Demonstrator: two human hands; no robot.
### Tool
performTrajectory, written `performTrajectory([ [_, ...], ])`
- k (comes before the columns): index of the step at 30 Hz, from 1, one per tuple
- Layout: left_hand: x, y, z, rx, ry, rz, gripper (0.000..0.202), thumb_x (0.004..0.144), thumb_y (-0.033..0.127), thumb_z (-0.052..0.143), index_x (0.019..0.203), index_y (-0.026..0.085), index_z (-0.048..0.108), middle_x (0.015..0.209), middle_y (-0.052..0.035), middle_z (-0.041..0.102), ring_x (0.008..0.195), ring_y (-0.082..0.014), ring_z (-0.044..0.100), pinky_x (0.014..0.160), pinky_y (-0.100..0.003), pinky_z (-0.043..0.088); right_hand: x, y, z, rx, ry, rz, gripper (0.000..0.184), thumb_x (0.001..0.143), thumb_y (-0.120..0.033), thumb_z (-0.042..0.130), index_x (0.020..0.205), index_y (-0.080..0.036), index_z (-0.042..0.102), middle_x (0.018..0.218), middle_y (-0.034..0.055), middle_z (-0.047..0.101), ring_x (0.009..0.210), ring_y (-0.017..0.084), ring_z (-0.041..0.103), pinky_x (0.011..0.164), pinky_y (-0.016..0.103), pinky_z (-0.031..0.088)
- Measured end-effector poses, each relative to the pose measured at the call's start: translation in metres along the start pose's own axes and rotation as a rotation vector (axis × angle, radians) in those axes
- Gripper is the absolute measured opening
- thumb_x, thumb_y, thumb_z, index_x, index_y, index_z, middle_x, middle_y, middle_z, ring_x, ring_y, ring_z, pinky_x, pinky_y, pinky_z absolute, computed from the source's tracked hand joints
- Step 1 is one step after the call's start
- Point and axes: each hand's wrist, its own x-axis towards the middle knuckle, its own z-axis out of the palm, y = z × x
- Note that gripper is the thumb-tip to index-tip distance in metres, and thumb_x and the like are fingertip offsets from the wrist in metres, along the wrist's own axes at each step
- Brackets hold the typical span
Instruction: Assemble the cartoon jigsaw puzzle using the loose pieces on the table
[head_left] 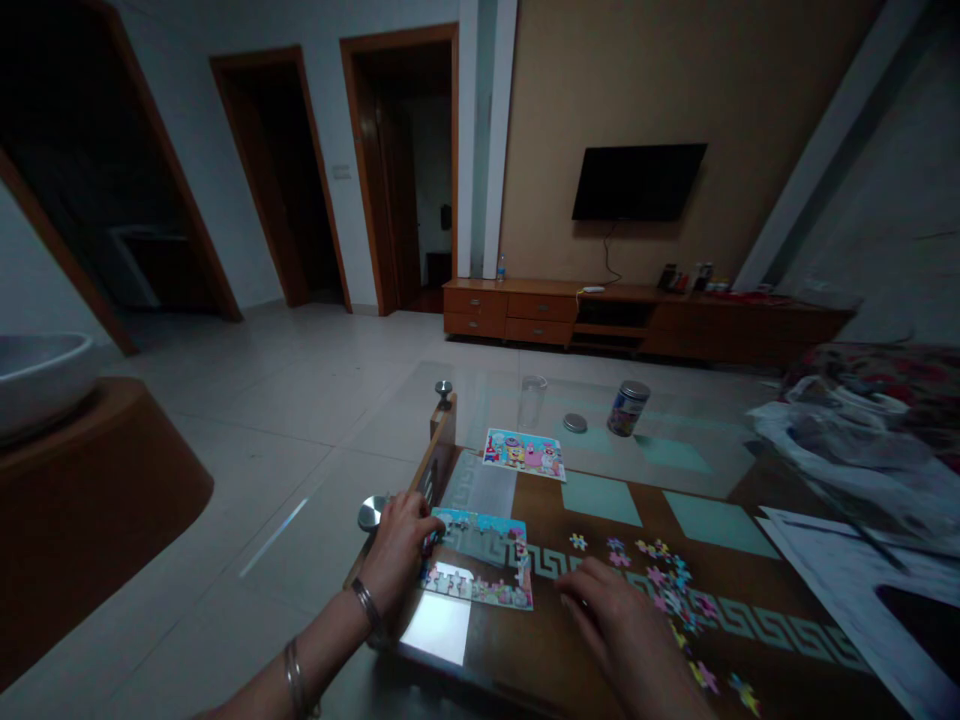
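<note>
A partly assembled jigsaw puzzle (480, 522) lies on the glass-topped table, its border joined around an open middle. My left hand (401, 540) rests at the puzzle's left edge with its fingers bent together; whatever they pinch is hidden. To the right of the puzzle, my right hand (611, 610) hovers low over the table, fingers loosely curved and thumb apart, with nothing visible in them. Loose jigsaw pieces (673, 595) lie scattered just beyond and right of that hand. Behind the puzzle is a colourful cartoon picture card (525, 454).
Farther back stand a clear plastic cup (532, 400), a round metal lid (575, 423) and a lidded tin (628, 408). Papers (840, 570), a dark flat device (919, 625) and plastic bags (862, 440) occupy the right side. A metal table fitting (372, 513) is beside my left hand.
</note>
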Motion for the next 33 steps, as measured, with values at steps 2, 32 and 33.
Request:
performTrajectory([
  [2,0.0,0.0,0.0,0.002,-0.005,-0.001,0.025,0.076,0.011,0.053,0.088,0.025,0.07,0.095,-0.0037,0.054,0.095,-0.0217,0.043,0.08,-0.035,0.033,0.0,0.0,0.001,0.003,0.007,0.0,0.028,0.086,-0.011,0.042,0.087,-0.023,0.067,0.087,0.0047,0.063,0.082,0.019,0.063,0.069,0.03,0.046],
  [32,0.001,-0.006,0.005,0.0,-0.011,0.012,0.026,0.076,0.011,0.051,0.088,0.025,0.069,0.095,-0.0028,0.052,0.093,-0.0216,0.042,0.078,-0.034,0.031,0.0,-0.011,0.001,-0.029,-0.149,0.047,0.028,0.088,-0.012,0.041,0.09,-0.021,0.067,0.092,0.0055,0.063,0.085,0.02,0.062,0.072,0.03,0.045],
  [33,0.001,-0.007,0.006,-0.002,-0.01,0.015,0.026,0.076,0.011,0.051,0.089,0.025,0.069,0.095,-0.0028,0.052,0.093,-0.0217,0.042,0.078,-0.034,0.031,0.0,-0.011,0.0,-0.029,-0.152,0.052,0.028,0.088,-0.012,0.041,0.09,-0.022,0.067,0.093,0.0055,0.063,0.086,0.02,0.062,0.072,0.029,0.045],
])
